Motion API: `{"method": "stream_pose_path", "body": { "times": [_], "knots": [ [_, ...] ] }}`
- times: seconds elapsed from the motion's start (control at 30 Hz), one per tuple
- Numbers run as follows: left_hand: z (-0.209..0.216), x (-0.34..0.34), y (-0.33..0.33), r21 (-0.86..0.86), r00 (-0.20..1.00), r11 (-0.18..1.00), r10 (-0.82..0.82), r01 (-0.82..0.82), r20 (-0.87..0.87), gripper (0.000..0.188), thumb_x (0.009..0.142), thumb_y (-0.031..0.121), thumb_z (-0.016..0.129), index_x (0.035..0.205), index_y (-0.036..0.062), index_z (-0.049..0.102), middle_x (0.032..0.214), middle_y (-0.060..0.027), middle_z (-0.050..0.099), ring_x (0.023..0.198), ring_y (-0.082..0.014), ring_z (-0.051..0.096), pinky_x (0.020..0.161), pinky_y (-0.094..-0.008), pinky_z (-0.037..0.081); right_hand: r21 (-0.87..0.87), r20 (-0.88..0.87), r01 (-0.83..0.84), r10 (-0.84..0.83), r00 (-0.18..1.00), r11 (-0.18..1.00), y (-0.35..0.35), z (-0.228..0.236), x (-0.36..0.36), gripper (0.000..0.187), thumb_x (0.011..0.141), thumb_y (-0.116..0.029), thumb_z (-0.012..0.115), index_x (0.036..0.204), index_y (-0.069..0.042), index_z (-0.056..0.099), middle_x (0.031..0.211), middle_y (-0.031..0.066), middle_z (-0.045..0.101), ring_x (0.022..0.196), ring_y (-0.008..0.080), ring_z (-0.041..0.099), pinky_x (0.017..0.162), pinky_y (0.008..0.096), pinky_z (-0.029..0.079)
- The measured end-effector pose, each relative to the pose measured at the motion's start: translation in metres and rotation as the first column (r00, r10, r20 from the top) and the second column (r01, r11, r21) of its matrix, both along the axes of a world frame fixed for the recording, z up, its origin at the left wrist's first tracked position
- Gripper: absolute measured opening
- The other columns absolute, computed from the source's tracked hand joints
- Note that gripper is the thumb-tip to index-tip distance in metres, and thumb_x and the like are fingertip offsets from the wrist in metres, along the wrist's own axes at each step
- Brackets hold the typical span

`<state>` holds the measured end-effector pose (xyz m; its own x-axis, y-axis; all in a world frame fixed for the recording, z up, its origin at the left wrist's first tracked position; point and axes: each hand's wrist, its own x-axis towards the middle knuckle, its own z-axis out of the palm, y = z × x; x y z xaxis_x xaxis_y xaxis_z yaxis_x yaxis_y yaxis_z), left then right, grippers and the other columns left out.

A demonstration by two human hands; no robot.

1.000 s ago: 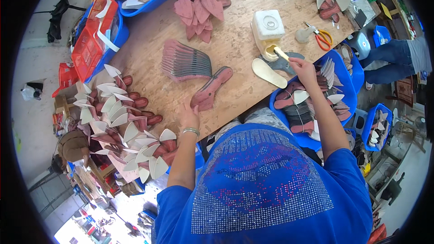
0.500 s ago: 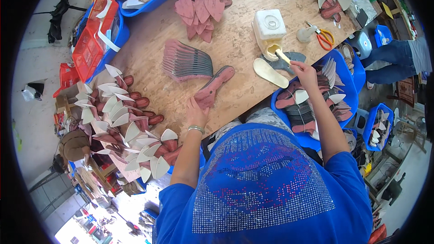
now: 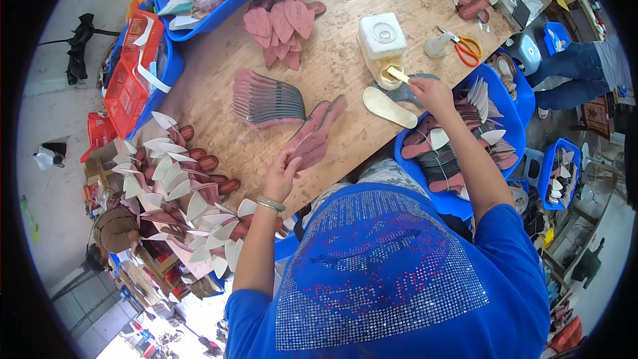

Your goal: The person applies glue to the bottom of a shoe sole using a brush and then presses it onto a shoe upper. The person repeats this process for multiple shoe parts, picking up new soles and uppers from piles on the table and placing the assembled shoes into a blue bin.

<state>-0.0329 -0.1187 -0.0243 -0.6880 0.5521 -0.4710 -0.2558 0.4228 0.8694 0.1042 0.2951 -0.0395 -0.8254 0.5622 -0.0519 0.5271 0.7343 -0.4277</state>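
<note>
My left hand (image 3: 284,174) grips the wide end of a pink insole (image 3: 312,143), which is tilted up off the table. A dark edge runs along it; whether it is one piece or two I cannot tell. My right hand (image 3: 433,94) pinches a pale-handled brush (image 3: 401,77), its far end at the mouth of a white plastic glue container (image 3: 383,38). Below the container lie a cream insole (image 3: 389,109) and a dark grey sole piece (image 3: 420,84). Left of the raised insole, a fanned stack of pink insoles (image 3: 266,101) rests on the wooden table.
Pink pieces (image 3: 282,23) lie farther back. Orange-handled pliers (image 3: 469,50) and a small bottle (image 3: 436,46) sit right of the container. Insoles with white flaps (image 3: 176,176) crowd the left edge. A blue bin (image 3: 508,126) of insoles stands right. Another person's legs (image 3: 575,83) show beyond.
My left hand has raised the insole from the table and tilted it. The brush stays at the container's mouth in my right hand. The whole view has shifted slightly.
</note>
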Motion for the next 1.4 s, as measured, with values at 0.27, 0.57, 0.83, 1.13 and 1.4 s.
{"method": "stream_pose_path", "body": {
  "times": [0.27, 0.57, 0.83, 1.13, 1.4],
  "knots": [
    [0.015, 0.026, 0.075, 0.071, 0.974, 0.996, -0.076, 0.062, 0.212, 0.026, 0.094, 0.020, 0.055, 0.116, 0.0078, 0.051, 0.098, -0.0002, 0.061, 0.071, -0.0044, 0.053, 0.050, -0.0187, 0.043, 0.195, 0.199, -0.217, 0.178, 0.964, 0.956, 0.008, -0.005, -0.034, 0.018, 0.081, -0.024, 0.057, 0.089, -0.018, 0.072, 0.077, 0.0113, 0.068, 0.071, 0.0281, 0.066, 0.063, 0.0420, 0.052],
    [-0.001, 0.048, 0.106, 0.065, 0.840, 0.988, 0.086, -0.142, 0.536, 0.024, 0.096, 0.026, 0.052, 0.116, 0.0129, 0.050, 0.098, 0.0024, 0.062, 0.079, -0.0058, 0.058, 0.062, -0.0203, 0.046, 0.214, 0.144, -0.216, 0.187, 0.972, 0.953, 0.006, -0.002, -0.015, 0.017, 0.082, -0.023, 0.058, 0.083, -0.015, 0.072, 0.072, 0.0108, 0.067, 0.068, 0.0276, 0.066, 0.061, 0.0425, 0.052],
    [-0.005, 0.045, 0.085, -0.010, 0.766, 0.986, 0.136, -0.167, 0.628, 0.018, 0.095, 0.020, 0.052, 0.109, 0.0083, 0.056, 0.092, -0.0011, 0.064, 0.076, -0.0094, 0.061, 0.061, -0.0192, 0.047, -0.226, -0.007, 0.115, -0.120, 0.993, 0.967, -0.040, -0.005, 0.065, 0.022, 0.084, -0.024, 0.062, 0.101, -0.013, 0.071, 0.083, 0.0124, 0.069, 0.068, 0.0217, 0.067, 0.062, 0.0298, 0.052],
    [-0.008, 0.047, 0.085, -0.103, 0.687, 0.951, 0.283, -0.290, 0.669, 0.015, 0.095, 0.016, 0.052, 0.108, 0.0081, 0.055, 0.086, 0.0001, 0.061, 0.070, -0.0110, 0.060, 0.058, -0.0197, 0.048, -0.863, -0.123, -0.024, -0.164, 0.979, 0.505, -0.107, 0.010, 0.077, 0.022, 0.083, -0.014, 0.068, 0.103, -0.004, 0.070, 0.087, 0.0041, 0.070, 0.080, 0.0074, 0.061, 0.074, 0.0232, 0.048],
    [-0.016, 0.044, 0.082, -0.125, 0.599, 0.929, 0.323, -0.348, 0.732, 0.013, 0.095, 0.015, 0.053, 0.104, 0.0063, 0.055, 0.079, -0.0007, 0.056, 0.065, -0.0099, 0.056, 0.056, -0.0202, 0.048, -0.668, -0.009, 0.167, -0.233, 0.972, 0.725, -0.100, -0.015, 0.060, 0.024, 0.081, -0.024, 0.068, 0.099, -0.009, 0.072, 0.075, 0.0118, 0.069, 0.066, 0.0152, 0.065, 0.064, 0.0278, 0.050]
  ]
}}
